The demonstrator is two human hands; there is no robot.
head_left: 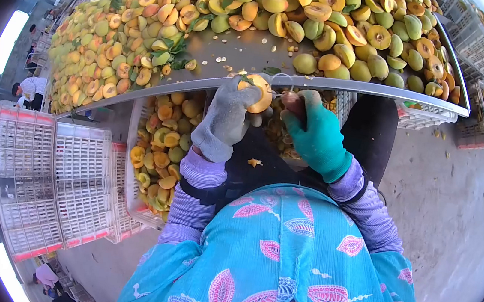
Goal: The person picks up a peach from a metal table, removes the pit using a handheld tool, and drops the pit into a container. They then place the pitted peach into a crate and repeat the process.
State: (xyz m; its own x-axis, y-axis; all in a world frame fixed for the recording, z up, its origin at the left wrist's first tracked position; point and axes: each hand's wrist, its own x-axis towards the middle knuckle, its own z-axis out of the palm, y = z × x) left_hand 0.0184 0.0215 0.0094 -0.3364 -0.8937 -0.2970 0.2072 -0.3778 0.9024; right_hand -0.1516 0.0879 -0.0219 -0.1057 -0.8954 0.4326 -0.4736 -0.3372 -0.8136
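Observation:
My left hand (229, 116), in a grey glove, is closed around a cut peach half (256, 93) with its yellow flesh showing. My right hand (316, 133), in a green glove, grips a small hand tool with a brownish handle (292, 104). Its thin metal end meets the peach half's right side; the exact tip is hard to make out. Both hands are at the near metal edge of a sorting table (230, 53) heaped with halved peaches (324, 22). A few leaves (173, 49) and pale bits lie on the table surface.
Below the table edge, a white crate (131, 167) holds peach pieces (164, 147). More pieces sit beneath my hands. Stacked white crates (51, 182) stand at left, others (474, 34) at right. Several people are in the left background, among them a person in white (32, 89).

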